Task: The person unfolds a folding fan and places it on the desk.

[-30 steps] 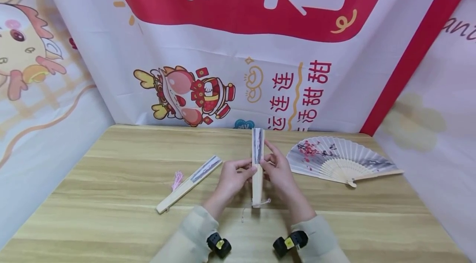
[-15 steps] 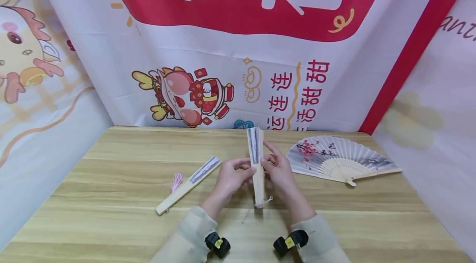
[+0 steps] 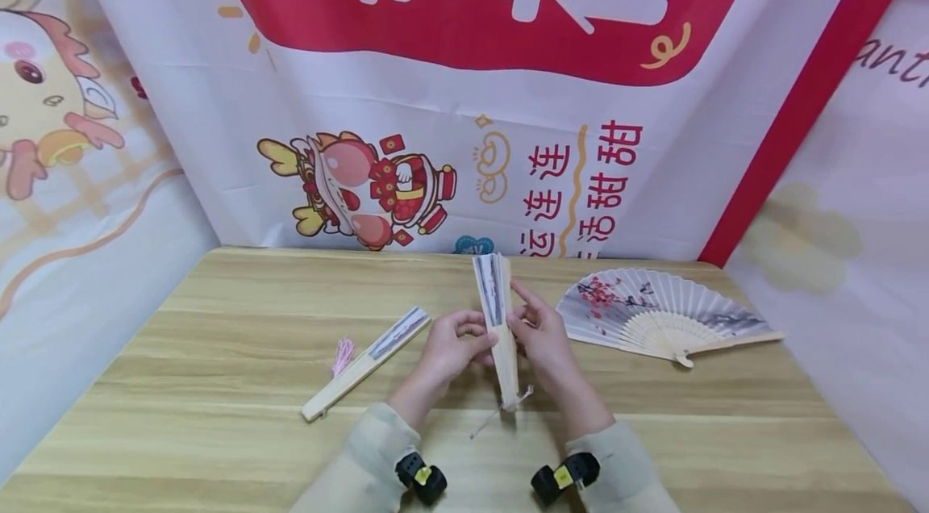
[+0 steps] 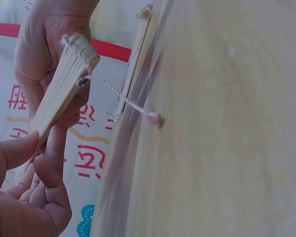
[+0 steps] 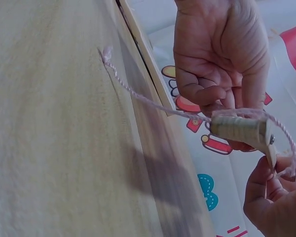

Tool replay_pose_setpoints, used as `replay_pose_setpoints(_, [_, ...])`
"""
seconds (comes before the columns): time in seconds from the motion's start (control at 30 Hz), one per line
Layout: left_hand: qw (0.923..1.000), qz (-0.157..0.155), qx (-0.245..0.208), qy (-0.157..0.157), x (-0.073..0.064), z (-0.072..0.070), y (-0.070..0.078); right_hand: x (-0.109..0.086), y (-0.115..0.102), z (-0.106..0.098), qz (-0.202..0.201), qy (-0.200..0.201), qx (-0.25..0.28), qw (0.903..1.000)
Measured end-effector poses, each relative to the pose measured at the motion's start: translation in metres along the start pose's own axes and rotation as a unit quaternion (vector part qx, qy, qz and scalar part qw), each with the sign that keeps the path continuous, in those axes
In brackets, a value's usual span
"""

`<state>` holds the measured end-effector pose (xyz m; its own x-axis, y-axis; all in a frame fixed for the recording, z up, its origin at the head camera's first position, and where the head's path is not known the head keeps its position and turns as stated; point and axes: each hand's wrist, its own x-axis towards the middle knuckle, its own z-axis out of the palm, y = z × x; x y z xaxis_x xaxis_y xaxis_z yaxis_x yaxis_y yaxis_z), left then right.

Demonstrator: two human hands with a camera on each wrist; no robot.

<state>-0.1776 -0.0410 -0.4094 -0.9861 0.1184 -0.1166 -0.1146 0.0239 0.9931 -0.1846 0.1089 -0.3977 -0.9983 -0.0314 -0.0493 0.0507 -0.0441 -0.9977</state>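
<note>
A folding fan (image 3: 506,364), with pale wooden ribs and a grey printed leaf, is held upright between both hands above the table. Its leaf is slightly spread at the top. My left hand (image 3: 452,348) pinches it from the left, thumb across the front guard; the left wrist view shows thumb and fingers on the ribs (image 4: 64,86). From the other side my right hand (image 3: 539,337) pinches it, thumb in front and index finger pointing up behind. A pink twisted cord (image 5: 143,98) hangs from the pivot end, ending in a small knot.
To the left, a folded fan (image 3: 366,364) lies slantwise on the wooden table (image 3: 218,416), a pink tassel (image 3: 343,356) beside it. A spread fan (image 3: 653,307) with red blossoms lies at the right. A printed cloth (image 3: 435,85) hangs along the back edge.
The held fan's leaf has fanned out a little, its top leaning left and its pivot end shifting right. Both hands stay nearly in place; the fans on the table have not moved.
</note>
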Motion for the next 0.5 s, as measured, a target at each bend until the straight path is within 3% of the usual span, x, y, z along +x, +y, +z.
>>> replay_pose_setpoints(0.27, [0.9996, -0.014, -0.013, -0.023, 0.0027, -0.0041, -0.0026, -0.0009, -0.0064, -0.002, 0.017, -0.024, 0.022, 0.9993])
replay_pose_setpoints(0.5, [0.9991, -0.024, -0.023, -0.025, 0.0028, -0.0035, -0.003, -0.0011, -0.0049, -0.0033, 0.014, -0.02, 0.026, 0.9994])
